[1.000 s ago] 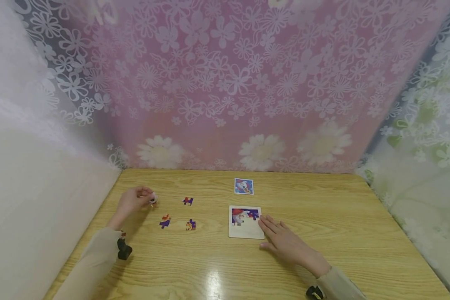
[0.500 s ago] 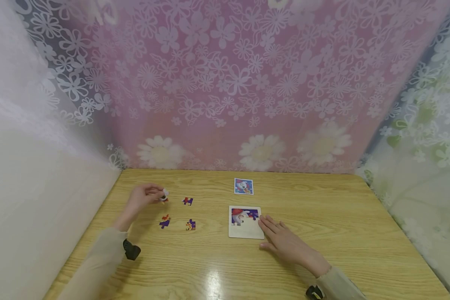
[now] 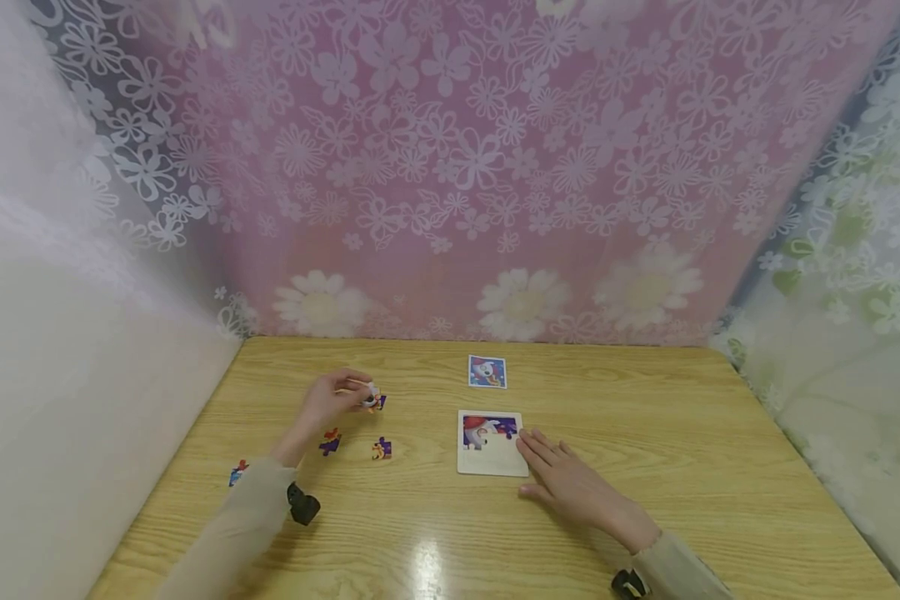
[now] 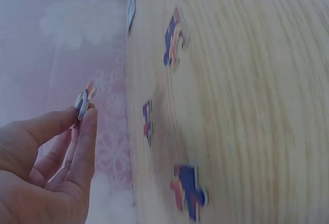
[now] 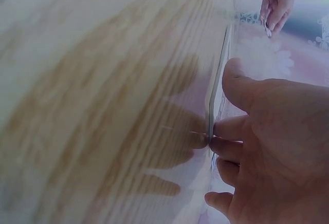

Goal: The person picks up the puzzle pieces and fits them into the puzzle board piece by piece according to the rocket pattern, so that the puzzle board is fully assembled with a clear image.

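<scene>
Head view has the left hand [image 3: 328,403] with its grip pinching a white jigsaw piece [image 3: 372,395] between thumb and fingers, raised above the counter [image 3: 645,417] and partly covering a purple-and-red piece [image 3: 382,402]. With its grip released, the right hand [image 3: 576,492] touches the right edge of a partly filled puzzle tray [image 3: 506,461] with extended fingers, a picture card [image 3: 487,372] lying beyond the tray. Orange-and-purple [image 3: 330,442] and purple-and-yellow [image 3: 382,448] pieces lie nearer the person than the left hand, and a blue-and-red piece [image 3: 238,472] lies just beside the left sleeve [image 3: 232,525].
</scene>
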Action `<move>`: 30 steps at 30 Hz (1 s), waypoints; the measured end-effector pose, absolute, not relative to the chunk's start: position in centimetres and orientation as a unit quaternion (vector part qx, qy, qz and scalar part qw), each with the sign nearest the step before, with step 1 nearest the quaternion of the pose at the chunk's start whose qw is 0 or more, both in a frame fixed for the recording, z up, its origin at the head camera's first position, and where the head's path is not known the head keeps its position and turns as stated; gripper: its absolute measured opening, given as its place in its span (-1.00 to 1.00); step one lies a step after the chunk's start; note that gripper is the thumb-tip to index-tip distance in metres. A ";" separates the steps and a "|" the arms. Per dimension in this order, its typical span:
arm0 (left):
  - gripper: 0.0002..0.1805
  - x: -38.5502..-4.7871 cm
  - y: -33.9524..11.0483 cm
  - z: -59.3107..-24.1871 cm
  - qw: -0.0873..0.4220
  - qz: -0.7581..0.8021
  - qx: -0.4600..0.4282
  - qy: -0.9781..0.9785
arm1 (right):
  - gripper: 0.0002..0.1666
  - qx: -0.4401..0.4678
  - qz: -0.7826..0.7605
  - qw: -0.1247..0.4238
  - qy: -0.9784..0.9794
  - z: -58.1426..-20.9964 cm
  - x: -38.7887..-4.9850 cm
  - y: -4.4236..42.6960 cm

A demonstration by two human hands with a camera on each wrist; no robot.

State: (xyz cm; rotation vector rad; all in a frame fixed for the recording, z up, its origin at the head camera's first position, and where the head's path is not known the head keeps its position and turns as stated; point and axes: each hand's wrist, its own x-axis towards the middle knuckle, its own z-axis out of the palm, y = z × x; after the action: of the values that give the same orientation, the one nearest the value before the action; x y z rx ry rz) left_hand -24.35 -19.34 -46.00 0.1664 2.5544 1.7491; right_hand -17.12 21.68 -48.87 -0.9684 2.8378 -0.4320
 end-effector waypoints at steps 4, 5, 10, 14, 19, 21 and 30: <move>-0.67 -24.5 -17.8 -46.3 0.027 0.568 0.077 0.819 | -0.16 -0.314 -0.140 0.062 0.937 -49.0 -17.2 21.7; -0.68 -24.6 -17.5 -46.4 0.029 0.571 0.080 0.816 | -0.16 -0.313 -0.138 0.063 0.938 -48.9 -17.2 21.7; -0.73 -24.9 -15.4 -47.2 0.044 0.582 0.096 0.806 | -0.16 -0.313 -0.139 0.060 0.938 -48.9 -17.2 21.7; -0.75 -24.9 -13.3 -47.3 0.054 0.579 0.100 0.807 | -0.16 -0.322 -0.152 0.039 0.934 -49.4 -17.2 21.8; -0.79 -25.0 -10.9 -47.3 0.066 0.584 0.103 0.803 | -0.15 -0.327 -0.153 0.028 0.932 -49.7 -17.3 21.9; -0.81 -25.0 -10.2 -47.3 0.068 0.587 0.107 0.800 | -0.16 -0.326 -0.148 0.033 0.933 -49.5 -17.2 21.9; -0.84 -25.3 -7.6 -47.7 0.080 0.576 0.161 0.797 | -0.17 -0.321 -0.145 0.060 0.934 -48.7 -17.1 21.7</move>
State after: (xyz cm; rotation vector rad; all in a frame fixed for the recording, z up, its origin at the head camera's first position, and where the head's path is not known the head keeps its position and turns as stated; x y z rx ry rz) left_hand -25.30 -7.58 -47.67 0.4821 2.3847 1.7234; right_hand -17.08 21.65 -48.66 -0.9703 2.8277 -0.4375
